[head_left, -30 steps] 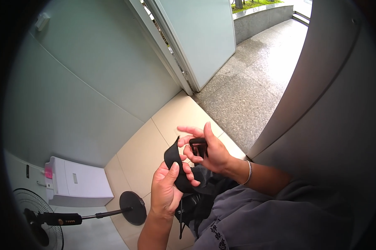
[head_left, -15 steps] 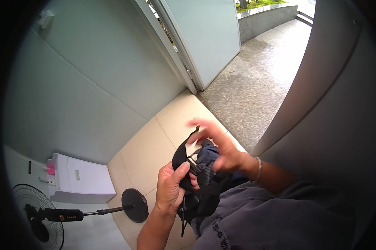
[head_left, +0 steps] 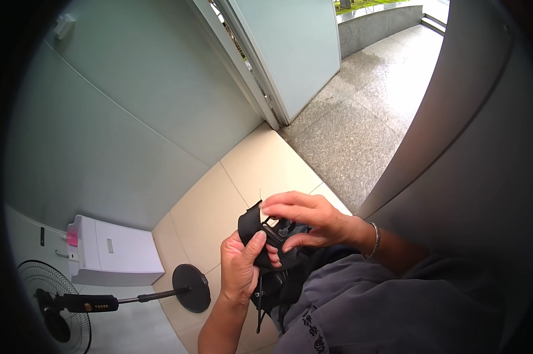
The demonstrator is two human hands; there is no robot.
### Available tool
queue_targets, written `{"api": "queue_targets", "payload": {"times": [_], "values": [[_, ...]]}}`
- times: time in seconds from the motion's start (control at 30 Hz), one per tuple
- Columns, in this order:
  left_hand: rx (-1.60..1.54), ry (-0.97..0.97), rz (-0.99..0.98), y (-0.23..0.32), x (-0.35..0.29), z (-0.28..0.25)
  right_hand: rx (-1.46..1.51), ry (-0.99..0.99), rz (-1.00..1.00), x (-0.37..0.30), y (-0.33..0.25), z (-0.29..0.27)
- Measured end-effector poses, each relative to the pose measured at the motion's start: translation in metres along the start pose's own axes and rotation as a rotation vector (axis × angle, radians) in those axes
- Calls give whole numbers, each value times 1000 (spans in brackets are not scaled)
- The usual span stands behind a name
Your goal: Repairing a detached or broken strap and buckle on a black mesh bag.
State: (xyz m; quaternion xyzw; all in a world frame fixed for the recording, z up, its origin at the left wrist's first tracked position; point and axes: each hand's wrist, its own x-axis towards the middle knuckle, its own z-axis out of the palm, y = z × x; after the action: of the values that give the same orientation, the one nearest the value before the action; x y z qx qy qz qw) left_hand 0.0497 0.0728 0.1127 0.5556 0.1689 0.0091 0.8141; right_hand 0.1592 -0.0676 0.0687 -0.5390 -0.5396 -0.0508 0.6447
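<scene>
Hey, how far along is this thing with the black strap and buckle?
Mid-way, it seems. Done: the black strap is lifted off the black bag on the lap and gripped by the left hand. In hand: the right hand fingers work at the buckle. Left: whether the buckle is closed cannot be told; fingers cover it.

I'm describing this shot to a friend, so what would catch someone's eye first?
Both hands at lower centre: the left hand and right hand grip a black strap above a dark bag. At lower left, a standing fan beside a white box-shaped appliance.
</scene>
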Motion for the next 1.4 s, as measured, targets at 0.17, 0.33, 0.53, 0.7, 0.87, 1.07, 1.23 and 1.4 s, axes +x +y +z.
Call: {"api": "queue_targets", "payload": {"times": [0.17, 0.33, 0.53, 0.7, 0.87, 1.07, 1.23, 1.4], "values": [[40, -56, 20, -3, 1, -4, -441, -162, -162, 0, -4, 4], [-16, -143, 129, 1, -2, 1, 13, -51, 223, -14, 1, -16], [56, -314, 79, -4, -3, -4, 1221, 105, 471, -37, 9, -13], [172, -399, -23, -5, -5, -10, 881, 65, 473, -23, 4, -18], [342, -472, 84, 9, 2, 0, 691, -36, 376, -18, -7, -15], [285, -213, 14, 15, 4, 13, 304, -110, 86, -10, -11, -5], [134, -124, -7, 16, -1, 12, 999, 26, 277, -21, 5, -8], [38, -157, -152, 25, -9, 23, 1232, 77, 524, -25, -1, 11]]}}
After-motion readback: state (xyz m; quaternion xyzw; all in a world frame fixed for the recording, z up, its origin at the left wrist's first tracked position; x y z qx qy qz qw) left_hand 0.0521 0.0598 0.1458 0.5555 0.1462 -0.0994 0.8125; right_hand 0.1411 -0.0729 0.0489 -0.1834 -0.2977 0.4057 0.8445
